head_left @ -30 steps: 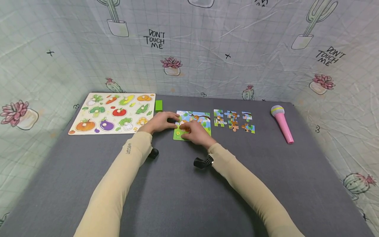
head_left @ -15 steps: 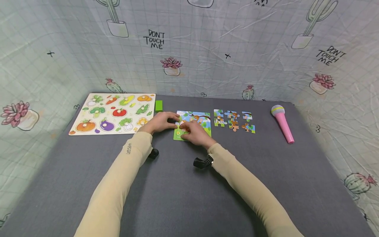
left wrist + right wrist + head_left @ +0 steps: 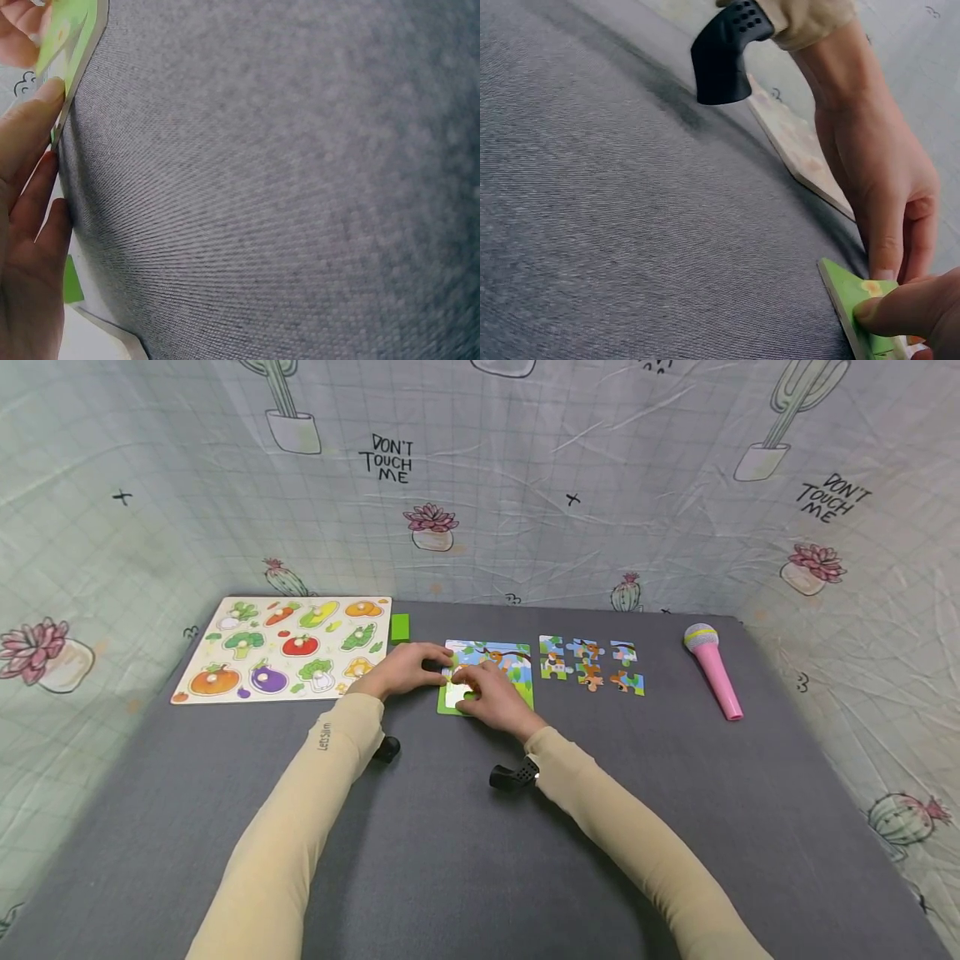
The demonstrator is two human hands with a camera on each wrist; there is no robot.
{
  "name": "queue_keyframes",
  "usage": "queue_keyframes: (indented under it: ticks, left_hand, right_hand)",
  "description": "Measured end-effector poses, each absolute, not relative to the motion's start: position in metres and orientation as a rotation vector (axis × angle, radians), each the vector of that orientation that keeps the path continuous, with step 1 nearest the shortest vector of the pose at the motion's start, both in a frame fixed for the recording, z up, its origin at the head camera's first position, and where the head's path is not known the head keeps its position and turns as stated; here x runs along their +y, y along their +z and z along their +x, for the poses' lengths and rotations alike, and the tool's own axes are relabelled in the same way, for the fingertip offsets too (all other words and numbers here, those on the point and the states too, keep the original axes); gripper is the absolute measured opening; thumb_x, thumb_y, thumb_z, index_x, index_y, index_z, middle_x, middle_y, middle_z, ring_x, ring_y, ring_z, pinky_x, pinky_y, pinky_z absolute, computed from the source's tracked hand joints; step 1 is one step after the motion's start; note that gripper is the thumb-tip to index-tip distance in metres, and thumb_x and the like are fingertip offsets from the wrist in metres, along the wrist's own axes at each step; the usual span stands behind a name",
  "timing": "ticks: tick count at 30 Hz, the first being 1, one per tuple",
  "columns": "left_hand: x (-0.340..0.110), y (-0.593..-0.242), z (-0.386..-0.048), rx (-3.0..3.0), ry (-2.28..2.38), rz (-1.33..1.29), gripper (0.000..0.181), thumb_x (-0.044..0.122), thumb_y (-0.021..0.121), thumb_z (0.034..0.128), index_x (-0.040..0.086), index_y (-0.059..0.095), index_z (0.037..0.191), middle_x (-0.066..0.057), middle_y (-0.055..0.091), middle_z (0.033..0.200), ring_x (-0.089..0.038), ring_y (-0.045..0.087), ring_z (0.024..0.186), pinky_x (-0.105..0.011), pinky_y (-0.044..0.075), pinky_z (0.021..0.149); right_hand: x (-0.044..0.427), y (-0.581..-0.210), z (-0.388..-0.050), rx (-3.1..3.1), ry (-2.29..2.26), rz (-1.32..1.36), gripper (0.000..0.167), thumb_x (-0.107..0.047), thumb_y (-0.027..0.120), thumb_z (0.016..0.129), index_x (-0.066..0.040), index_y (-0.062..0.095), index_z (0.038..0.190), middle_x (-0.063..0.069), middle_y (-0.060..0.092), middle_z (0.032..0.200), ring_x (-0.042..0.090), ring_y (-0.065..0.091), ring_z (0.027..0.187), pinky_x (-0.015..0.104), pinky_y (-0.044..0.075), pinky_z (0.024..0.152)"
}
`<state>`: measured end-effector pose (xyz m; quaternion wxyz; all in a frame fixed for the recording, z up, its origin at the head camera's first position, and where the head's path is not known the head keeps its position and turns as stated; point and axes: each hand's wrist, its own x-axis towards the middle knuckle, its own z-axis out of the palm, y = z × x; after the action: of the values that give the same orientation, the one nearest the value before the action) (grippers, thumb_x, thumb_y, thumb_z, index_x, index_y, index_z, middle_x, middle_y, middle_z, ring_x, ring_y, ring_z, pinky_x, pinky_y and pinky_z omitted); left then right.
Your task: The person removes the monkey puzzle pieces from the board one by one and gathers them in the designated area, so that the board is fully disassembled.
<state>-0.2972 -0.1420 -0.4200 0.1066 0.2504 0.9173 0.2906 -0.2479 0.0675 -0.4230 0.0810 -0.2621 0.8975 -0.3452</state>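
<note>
A small animal jigsaw board (image 3: 444, 710) with a green rim lies at the table's middle. My right hand (image 3: 491, 697) pinches a green jigsaw piece (image 3: 61, 34) at the board's lower left, where the piece tilts up and white backing shows. In the right wrist view, the right thumb (image 3: 896, 309) lies on the green picture side. My left hand (image 3: 408, 670) touches the board's left edge, its thumb (image 3: 46, 94) and fingers fairly straight. Loose jigsaw pieces (image 3: 589, 675) lie right of the board in two rows. The right fingertips are partly hidden.
A vegetable puzzle board (image 3: 255, 677) lies at the left, behind the left forearm. Next to it stands a green block (image 3: 401, 627). A pink toy microphone (image 3: 718, 681) lies at the right. A patterned cloth (image 3: 495, 560) hangs around the table.
The right fingers have lifted the lower-left piece, and white backing now shows beneath it. My left hand stays at the board's edge. The view has shifted slightly.
</note>
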Motion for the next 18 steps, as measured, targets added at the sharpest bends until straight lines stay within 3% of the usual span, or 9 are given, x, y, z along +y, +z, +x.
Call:
queue_keyframes:
  ticks: [10, 18]
  left_hand:
    - [-0.143, -0.423, -0.299, 2.708, 0.832, 0.757, 0.036, 0.016, 0.069, 0.0922, 0.004, 0.067, 0.125, -0.011, 0.053, 0.142, -0.030, 0.044, 0.135, -0.045, 0.033, 0.114]
    - [-0.142, -0.421, -0.297, 2.703, 0.847, 0.751, 0.037, 0.019, 0.072, 0.0904, 0.005, 0.067, 0.125, -0.010, 0.054, 0.142, -0.029, 0.044, 0.135, -0.044, 0.033, 0.114]
  right_hand:
    - [0.070, -0.426, -0.248, 2.662, -1.163, -0.881, 0.032, -0.005, 0.068, 0.091, -0.008, 0.068, 0.123, 0.008, 0.049, 0.107, 0.020, 0.053, 0.086, 0.031, 0.047, 0.074]
    - [0.082, -0.425, -0.256, 2.573, -1.249, -0.702, 0.029, -0.007, 0.063, 0.095, -0.010, 0.069, 0.123, 0.008, 0.058, 0.113, 0.024, 0.058, 0.101, 0.037, 0.051, 0.085]
